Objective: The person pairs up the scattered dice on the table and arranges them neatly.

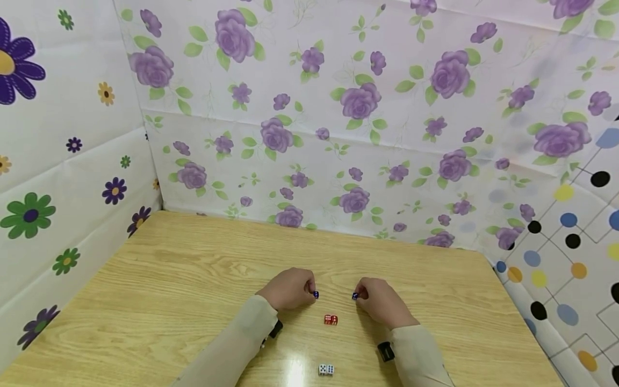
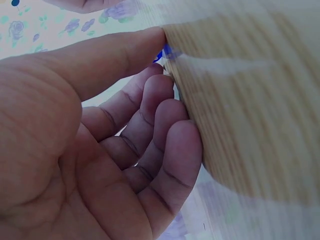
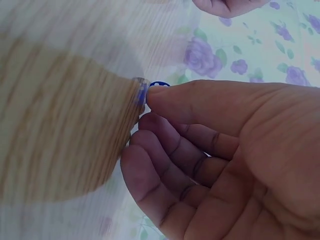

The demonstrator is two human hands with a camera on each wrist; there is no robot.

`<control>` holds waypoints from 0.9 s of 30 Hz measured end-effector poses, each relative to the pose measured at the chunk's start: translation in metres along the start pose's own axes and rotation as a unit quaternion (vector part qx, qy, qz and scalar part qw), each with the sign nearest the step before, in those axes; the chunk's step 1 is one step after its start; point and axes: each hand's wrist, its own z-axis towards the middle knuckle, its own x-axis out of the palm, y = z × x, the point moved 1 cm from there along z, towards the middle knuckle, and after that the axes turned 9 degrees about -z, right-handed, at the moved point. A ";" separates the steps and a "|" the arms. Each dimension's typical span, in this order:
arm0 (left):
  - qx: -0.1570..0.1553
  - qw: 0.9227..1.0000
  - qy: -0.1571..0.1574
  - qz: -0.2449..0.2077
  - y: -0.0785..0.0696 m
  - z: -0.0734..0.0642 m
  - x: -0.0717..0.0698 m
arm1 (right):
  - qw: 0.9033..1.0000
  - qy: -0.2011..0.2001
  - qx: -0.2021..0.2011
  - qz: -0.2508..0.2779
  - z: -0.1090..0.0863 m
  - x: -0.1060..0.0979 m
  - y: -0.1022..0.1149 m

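Near the middle of the table, my left hand (image 1: pixel 292 288) pinches a blue die (image 1: pixel 316 294) between thumb and fingers, low at the tabletop. Across a small gap, my right hand (image 1: pixel 379 300) pinches a second blue die (image 1: pixel 355 296) the same way. Only a blue sliver of the left die (image 2: pixel 158 56) shows past the thumb in the left wrist view. In the right wrist view, the other die (image 3: pixel 159 84) peeks out above the thumb tip, white dots visible. Two red dice (image 1: pixel 331 320) sit side by side between the hands, closer to me.
Two white dice (image 1: pixel 326 370) lie together near the front of the wooden table (image 1: pixel 193 269). Flower-patterned cloth (image 1: pixel 309 118) hangs behind the table's back edge, with more patterned cloth along both sides. A dark band (image 1: pixel 386 351) is on the right wrist.
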 end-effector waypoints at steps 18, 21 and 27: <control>0.011 1.000 0.005 0.002 -0.001 0.002 0.001 | 1.000 0.005 0.000 0.005 0.002 0.000 0.002; 0.010 1.000 0.005 0.007 -0.001 0.001 0.002 | 1.000 0.005 0.001 0.010 0.002 0.001 0.003; 0.004 1.000 0.000 0.013 -0.001 0.001 0.004 | 1.000 0.006 0.002 0.003 0.001 0.002 0.004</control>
